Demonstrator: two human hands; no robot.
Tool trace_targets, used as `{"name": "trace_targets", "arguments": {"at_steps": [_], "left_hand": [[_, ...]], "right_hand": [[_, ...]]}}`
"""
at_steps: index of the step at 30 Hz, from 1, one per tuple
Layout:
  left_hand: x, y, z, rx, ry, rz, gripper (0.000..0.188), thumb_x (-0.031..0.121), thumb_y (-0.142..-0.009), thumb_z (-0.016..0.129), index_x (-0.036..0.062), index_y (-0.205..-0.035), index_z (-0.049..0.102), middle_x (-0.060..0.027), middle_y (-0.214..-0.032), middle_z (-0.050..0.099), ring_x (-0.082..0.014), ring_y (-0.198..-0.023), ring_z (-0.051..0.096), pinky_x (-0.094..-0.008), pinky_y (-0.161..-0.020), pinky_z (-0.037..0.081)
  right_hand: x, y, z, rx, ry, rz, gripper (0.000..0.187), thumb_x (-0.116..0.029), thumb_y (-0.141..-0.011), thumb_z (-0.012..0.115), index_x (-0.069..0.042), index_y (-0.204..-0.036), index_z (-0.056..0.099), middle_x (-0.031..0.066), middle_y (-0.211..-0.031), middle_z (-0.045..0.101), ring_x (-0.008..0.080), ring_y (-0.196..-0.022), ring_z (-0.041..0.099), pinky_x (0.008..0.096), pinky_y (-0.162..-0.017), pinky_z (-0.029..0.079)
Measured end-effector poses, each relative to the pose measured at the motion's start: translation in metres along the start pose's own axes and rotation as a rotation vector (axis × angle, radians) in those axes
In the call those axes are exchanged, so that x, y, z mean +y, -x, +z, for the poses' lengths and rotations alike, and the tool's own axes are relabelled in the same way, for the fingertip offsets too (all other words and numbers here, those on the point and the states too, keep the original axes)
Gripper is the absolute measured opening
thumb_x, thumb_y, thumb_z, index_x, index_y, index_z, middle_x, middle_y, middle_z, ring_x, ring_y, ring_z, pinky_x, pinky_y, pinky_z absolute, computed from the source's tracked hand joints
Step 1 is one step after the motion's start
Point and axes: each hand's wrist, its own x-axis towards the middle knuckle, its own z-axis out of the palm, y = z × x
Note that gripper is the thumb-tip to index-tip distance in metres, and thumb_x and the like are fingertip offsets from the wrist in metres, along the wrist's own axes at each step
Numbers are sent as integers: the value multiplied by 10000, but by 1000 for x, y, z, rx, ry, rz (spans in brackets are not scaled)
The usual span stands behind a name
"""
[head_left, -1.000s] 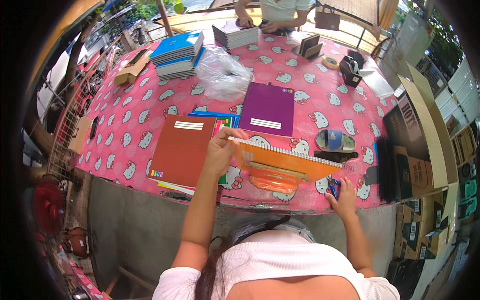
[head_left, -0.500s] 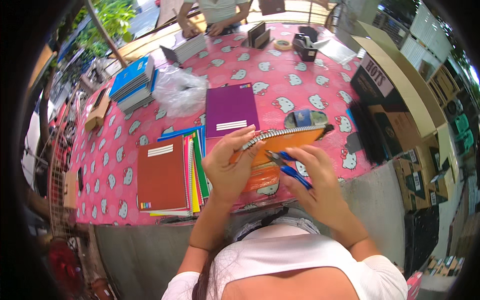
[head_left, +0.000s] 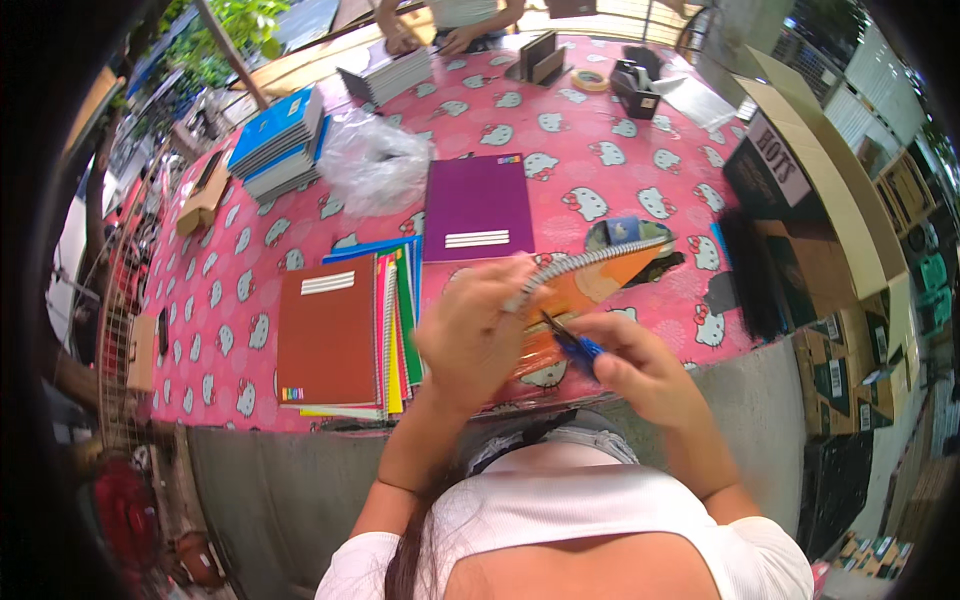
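An orange spiral notebook (head_left: 598, 284) is held up in my left hand (head_left: 472, 335), whose fingers close over the near end of its silver wire coil (head_left: 610, 256). My right hand (head_left: 640, 365) grips blue-handled pliers (head_left: 578, 350). Their dark jaws point up and left, close to the notebook's lower corner by my left hand. Whether the jaws touch the wire, I cannot tell. Below, partly hidden by my hands, lies something orange in shiny clear plastic (head_left: 530, 352). A purple notebook (head_left: 478, 205) lies flat just beyond my left hand.
Left of my hands is a stack of coloured spiral notebooks topped by a brown one (head_left: 325, 335). Farther off are blue notebooks (head_left: 275, 130), crumpled clear plastic (head_left: 375, 165), a tape roll (head_left: 590, 80) and a black holder (head_left: 635, 90). A cardboard box (head_left: 830, 190) stands right; another person (head_left: 465, 30) works opposite.
The notebook's far end has swung up and its coil slopes more steeply. My left hand has turned its back toward me. The pliers' handles have come closer together, and the whole view has shifted slightly.
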Motion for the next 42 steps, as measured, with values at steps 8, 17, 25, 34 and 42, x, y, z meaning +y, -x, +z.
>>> {"name": "trace_targets", "arguments": {"at_steps": [8,17,25,34,42], "left_hand": [[-73,69,-211,974,316,-489,117,69,-929,605,44,-918,491,-134,-971,632,-200,-887,626,-353,-765,555],[-115,195,-257,992,-585,-927,251,153,-872,692,-6,-1005,551,-120,-1015,622,-170,-819,590,-308,-754,504],[-77,173,-269,875,-665,-1040,363,153,-850,693,11,-1158,563,-113,-1238,570,-221,-1190,509,-353,-985,395],[-118,132,-317,524,-367,-1384,682,480,-914,570,-24,-1354,439,-128,-1347,510,-233,-1227,485,-338,-1023,371],[-235,108,-334,-36,463,-1498,820,717,-882,372,49,-1345,481,-84,-1213,613,-178,-1063,606,-335,-872,501]], "right_hand": [[99,-5,-192,758,1491,-356,445,-227,-799,722,-31,-1176,590,171,-1178,591,318,-1120,550,415,-978,407],[-6,-266,-89,-148,1717,-891,486,-79,-737,678,-148,-1207,575,123,-1282,507,332,-1177,473,450,-966,396],[17,-409,-13,-699,2247,-550,566,-141,-642,773,-213,-1172,586,70,-1288,446,283,-1211,432,467,-958,371],[-116,-295,-5,-532,2015,-805,354,-162,-727,740,-100,-1034,574,62,-947,622,299,-886,606,399,-843,458],[-54,-301,106,117,514,-209,653,-164,-834,729,19,-1354,380,130,-1128,605,192,-986,597,342,-854,496]]}}
